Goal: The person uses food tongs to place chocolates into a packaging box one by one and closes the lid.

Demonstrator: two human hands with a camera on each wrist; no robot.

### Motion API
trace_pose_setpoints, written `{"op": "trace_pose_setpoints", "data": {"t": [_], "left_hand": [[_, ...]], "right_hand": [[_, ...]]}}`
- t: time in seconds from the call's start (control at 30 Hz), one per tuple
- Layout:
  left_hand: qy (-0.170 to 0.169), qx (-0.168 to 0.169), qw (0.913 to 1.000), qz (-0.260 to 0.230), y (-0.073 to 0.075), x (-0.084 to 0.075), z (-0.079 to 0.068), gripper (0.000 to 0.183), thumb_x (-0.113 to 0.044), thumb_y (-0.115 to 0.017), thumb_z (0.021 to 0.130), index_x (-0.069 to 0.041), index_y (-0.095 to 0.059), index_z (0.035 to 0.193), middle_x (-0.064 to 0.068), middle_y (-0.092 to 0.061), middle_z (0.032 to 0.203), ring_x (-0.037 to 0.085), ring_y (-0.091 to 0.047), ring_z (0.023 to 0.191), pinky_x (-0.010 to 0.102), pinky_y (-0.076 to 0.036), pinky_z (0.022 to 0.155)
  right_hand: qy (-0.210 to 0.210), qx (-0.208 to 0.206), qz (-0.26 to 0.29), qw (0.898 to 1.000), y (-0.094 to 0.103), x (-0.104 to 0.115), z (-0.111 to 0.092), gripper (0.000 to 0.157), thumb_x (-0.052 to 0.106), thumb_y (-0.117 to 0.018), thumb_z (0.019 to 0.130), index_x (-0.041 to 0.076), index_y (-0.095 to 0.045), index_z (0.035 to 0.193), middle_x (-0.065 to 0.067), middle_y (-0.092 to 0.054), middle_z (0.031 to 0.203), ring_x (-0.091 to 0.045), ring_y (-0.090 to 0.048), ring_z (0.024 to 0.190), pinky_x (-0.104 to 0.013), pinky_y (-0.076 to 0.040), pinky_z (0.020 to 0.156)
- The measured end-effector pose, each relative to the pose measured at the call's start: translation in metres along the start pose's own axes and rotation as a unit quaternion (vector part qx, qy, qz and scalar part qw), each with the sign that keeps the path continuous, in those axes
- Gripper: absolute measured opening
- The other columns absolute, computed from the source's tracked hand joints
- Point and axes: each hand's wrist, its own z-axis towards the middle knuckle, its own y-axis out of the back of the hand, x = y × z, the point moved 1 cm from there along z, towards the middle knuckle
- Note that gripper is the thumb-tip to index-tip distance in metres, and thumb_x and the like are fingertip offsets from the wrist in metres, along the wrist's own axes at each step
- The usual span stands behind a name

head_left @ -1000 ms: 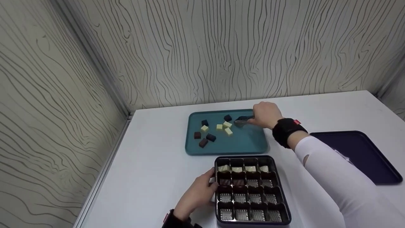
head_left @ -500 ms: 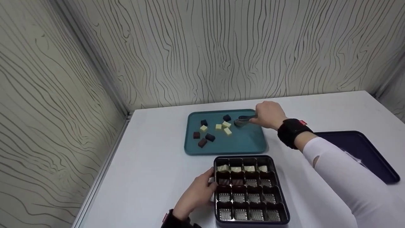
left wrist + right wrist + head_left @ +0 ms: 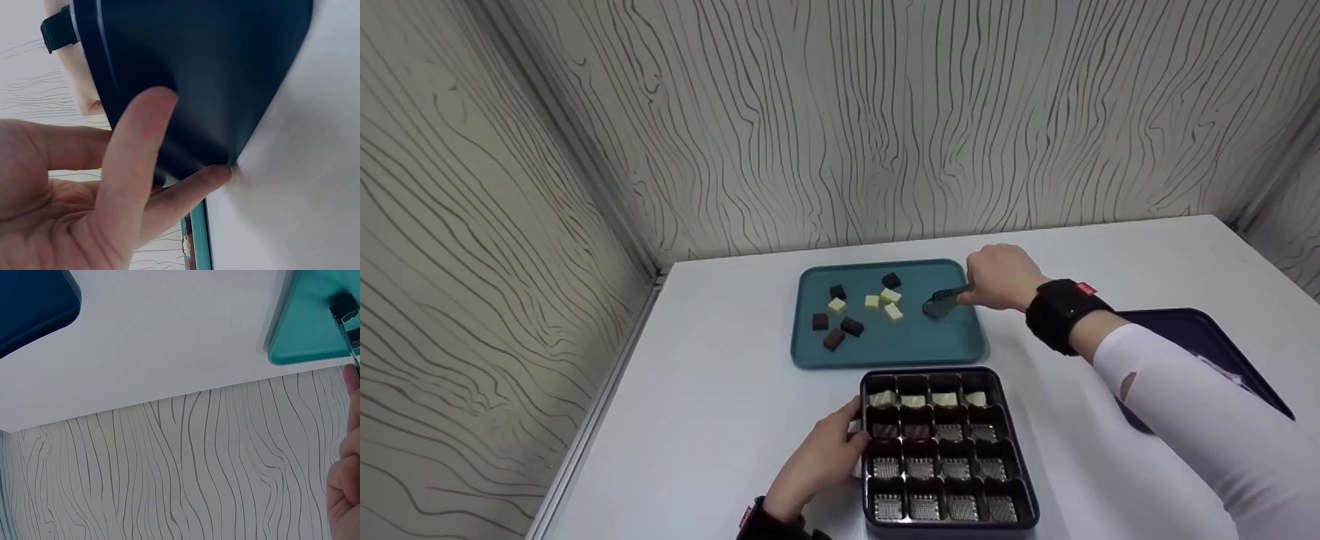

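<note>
Teal plastic, by the look of it: in the head view the tray [image 3: 900,351] lies near the table's [image 3: 720,405] far edge. The right hand [image 3: 1001,276] is out over the tray's right edge, fingers curled firmly round a pair of tongs [image 3: 943,302] that slant down inside the rim. A cluster of pale blocks [image 3: 893,312] sits just leftward, so I'd work the tips from the right edge and leave that bunch unjostled. Beyond the tray's near edge stands the compartment box [image 3: 952,530], pale pieces filling its far row, with the left hand [image 3: 821,457] along its left edge.

The left-wrist view has that hand's thumb and fingers spread along the navy wall, one fingertip by the bottom corner; it isn't clenched. A light, steady touch there should be enough to stop the box skating.

In the right-wrist view most of the gripping hand is cut off, but a thin blade of the tongs runs to a dark block [image 3: 344,308] inside the tray's edge. Whether it's clamped I can't tell; I'd squeeze evenly across its flat sides and test the hold low.
</note>
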Motion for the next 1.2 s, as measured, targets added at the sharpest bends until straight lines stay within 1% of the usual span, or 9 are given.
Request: {"op": "trace_pose_setpoints", "data": {"t": [0.13, 0.27, 0.43, 0.67, 0.73, 0.87, 0.97, 1.1, 1.2], "left_hand": [[-0.005, -0.003, 1.0000, -0.003, 0.000, -0.002, -0.001, 0.059, -0.008, -0.053, 0.103, 0.007, -0.038, 0.158, 0.031, -0.054, 0.154, 0.049, -0.053, 0.143, 0.067, -0.039, 0.123], [-0.009, -0.006, 0.9999, 0.002, 0.000, -0.003, -0.001, 0.059, -0.009, -0.053, 0.103, 0.005, -0.039, 0.158, 0.030, -0.055, 0.153, 0.049, -0.051, 0.145, 0.067, -0.039, 0.123], [-0.006, -0.008, 0.9999, 0.002, -0.001, -0.003, -0.001, 0.059, -0.010, -0.053, 0.103, 0.006, -0.038, 0.159, 0.031, -0.054, 0.154, 0.049, -0.049, 0.147, 0.068, -0.037, 0.124], [-0.008, -0.004, 0.9999, -0.005, -0.003, -0.003, 0.001, 0.059, -0.008, -0.053, 0.103, 0.006, -0.038, 0.158, 0.031, -0.054, 0.154, 0.049, -0.055, 0.141, 0.068, -0.040, 0.122], [-0.010, -0.002, 0.9999, -0.004, -0.003, -0.003, 0.001, 0.060, -0.008, -0.053, 0.103, 0.007, -0.038, 0.158, 0.031, -0.053, 0.154, 0.049, -0.056, 0.141, 0.067, -0.040, 0.122], [-0.004, 0.003, 1.0000, -0.004, -0.003, -0.002, 0.001, 0.059, -0.009, -0.053, 0.104, 0.006, -0.038, 0.159, 0.030, -0.054, 0.154, 0.048, -0.052, 0.145, 0.066, -0.040, 0.123], [0.000, 0.004, 1.0000, -0.006, -0.003, -0.001, 0.001, 0.059, -0.009, -0.054, 0.103, 0.005, -0.039, 0.159, 0.029, -0.055, 0.154, 0.048, -0.051, 0.146, 0.066, -0.040, 0.123], [-0.004, 0.000, 1.0000, -0.006, -0.002, 0.000, 0.001, 0.059, -0.008, -0.054, 0.103, 0.007, -0.039, 0.158, 0.030, -0.054, 0.154, 0.049, -0.054, 0.143, 0.067, -0.041, 0.122], [-0.006, -0.002, 1.0000, -0.007, -0.001, 0.001, 0.000, 0.060, -0.008, -0.054, 0.103, 0.007, -0.038, 0.158, 0.031, -0.054, 0.154, 0.049, -0.055, 0.141, 0.067, -0.041, 0.122]], "right_hand": [[-0.011, 0.022, -0.006, 1.000, 0.005, 0.000, 0.004, 0.045, 0.029, -0.085, 0.083, 0.011, -0.053, 0.058, 0.004, -0.042, 0.055, -0.015, -0.043, 0.055, -0.024, -0.032, 0.051], [-0.022, 0.041, -0.019, 0.999, 0.010, 0.000, 0.009, 0.047, 0.031, -0.085, 0.083, 0.012, -0.050, 0.059, 0.004, -0.040, 0.057, -0.016, -0.042, 0.056, -0.024, -0.034, 0.051], [-0.021, 0.037, -0.032, 0.999, 0.017, 0.002, 0.014, 0.049, 0.032, -0.087, 0.081, 0.014, -0.047, 0.060, 0.005, -0.038, 0.057, -0.016, -0.041, 0.056, -0.025, -0.034, 0.051], [-0.010, 0.044, -0.043, 0.998, 0.020, 0.002, 0.017, 0.048, 0.032, -0.087, 0.080, 0.014, -0.047, 0.061, 0.002, -0.043, 0.061, -0.018, -0.044, 0.059, -0.032, -0.046, 0.054], [-0.008, 0.046, -0.039, 0.998, 0.020, 0.003, 0.017, 0.050, 0.032, -0.087, 0.080, 0.015, -0.044, 0.060, 0.003, -0.041, 0.060, -0.017, -0.042, 0.059, -0.031, -0.044, 0.053], [-0.009, 0.059, -0.028, 0.998, 0.018, 0.003, 0.019, 0.056, 0.031, -0.086, 0.082, 0.016, -0.038, 0.058, 0.006, -0.033, 0.058, -0.015, -0.038, 0.057, -0.025, -0.034, 0.051], [-0.009, 0.064, -0.029, 0.997, 0.015, 0.004, 0.021, 0.057, 0.031, -0.087, 0.082, 0.017, -0.038, 0.057, 0.007, -0.031, 0.058, -0.014, -0.038, 0.057, -0.024, -0.033, 0.051], [-0.004, 0.055, -0.040, 0.998, 0.013, 0.006, 0.020, 0.057, 0.031, -0.088, 0.082, 0.016, -0.039, 0.058, 0.006, -0.031, 0.058, -0.015, -0.038, 0.058, -0.024, -0.031, 0.052], [0.009, 0.048, -0.036, 0.998, 0.014, 0.007, 0.015, 0.060, 0.030, -0.087, 0.082, 0.017, -0.035, 0.057, 0.007, -0.027, 0.057, -0.013, -0.033, 0.056, -0.025, -0.027, 0.053]]}}
